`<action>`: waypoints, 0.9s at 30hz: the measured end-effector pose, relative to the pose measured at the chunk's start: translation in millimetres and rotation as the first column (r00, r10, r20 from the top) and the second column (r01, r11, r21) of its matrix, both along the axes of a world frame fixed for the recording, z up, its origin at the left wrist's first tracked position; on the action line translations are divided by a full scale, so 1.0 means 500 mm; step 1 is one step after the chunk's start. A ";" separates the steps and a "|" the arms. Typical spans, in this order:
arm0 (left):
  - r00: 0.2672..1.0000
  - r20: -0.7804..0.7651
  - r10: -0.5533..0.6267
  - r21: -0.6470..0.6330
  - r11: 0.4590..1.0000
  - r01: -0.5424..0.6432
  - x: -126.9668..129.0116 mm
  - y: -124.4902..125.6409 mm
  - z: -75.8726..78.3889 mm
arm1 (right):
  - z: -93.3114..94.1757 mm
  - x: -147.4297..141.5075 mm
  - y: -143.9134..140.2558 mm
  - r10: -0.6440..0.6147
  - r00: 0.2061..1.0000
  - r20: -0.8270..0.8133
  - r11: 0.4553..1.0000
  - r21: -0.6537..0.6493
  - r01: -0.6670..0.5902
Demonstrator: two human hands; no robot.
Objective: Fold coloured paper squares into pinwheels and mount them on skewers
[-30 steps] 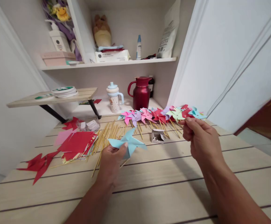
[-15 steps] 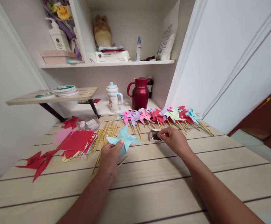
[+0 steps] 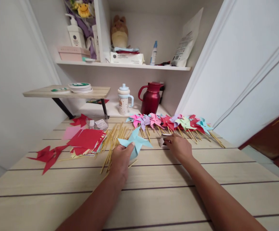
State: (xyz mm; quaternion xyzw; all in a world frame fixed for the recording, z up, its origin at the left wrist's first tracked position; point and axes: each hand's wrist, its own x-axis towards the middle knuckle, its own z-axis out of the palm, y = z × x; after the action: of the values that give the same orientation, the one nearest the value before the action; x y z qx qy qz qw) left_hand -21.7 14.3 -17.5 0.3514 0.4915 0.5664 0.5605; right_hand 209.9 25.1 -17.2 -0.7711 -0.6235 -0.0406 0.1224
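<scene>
Holding a light-blue paper pinwheel in my left grip, just above the bench near the sticks. Right grip rests fingertips in a small silvery box; closure unclear.

Wooden table bears sticks, paper squares, pinwheels.

A red jug and a spouted cup stand side by side at the back of the bench. Red paper squares lie stacked to the left, with red cut shapes nearer the edge. The shelf above carries a plush toy, a pump bottle and a pink box.
</scene>
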 end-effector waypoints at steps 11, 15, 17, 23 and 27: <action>1.000 0.020 0.014 0.000 1.000 -0.014 -0.005 0.010 -0.016 | -0.007 0.002 0.018 0.083 0.994 -0.066 0.997 0.016 -0.082; 0.999 0.046 0.022 0.012 1.000 -0.023 -0.011 0.015 -0.017 | -0.020 0.016 0.021 0.116 0.975 -0.192 0.992 0.069 -0.104; 0.998 0.057 0.041 0.012 0.999 -0.042 -0.012 0.018 -0.017 | -0.028 0.033 0.025 0.122 0.952 -0.281 0.991 0.093 -0.100; 0.994 0.093 0.063 -0.032 0.998 -0.060 -0.008 0.022 -0.016 | -0.045 0.079 0.025 0.106 0.835 -0.540 0.991 0.122 -0.047; 0.995 0.074 0.063 -0.036 0.997 -0.061 -0.007 0.018 -0.011 | -0.045 0.082 0.017 0.122 0.757 -0.642 0.989 0.144 -0.037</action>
State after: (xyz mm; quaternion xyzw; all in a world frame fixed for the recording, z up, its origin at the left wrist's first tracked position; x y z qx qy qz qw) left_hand -25.2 23.4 -23.2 0.3050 0.4903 0.5879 0.5665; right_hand 250.8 33.6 -39.7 -0.7014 -0.5710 0.1956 0.3791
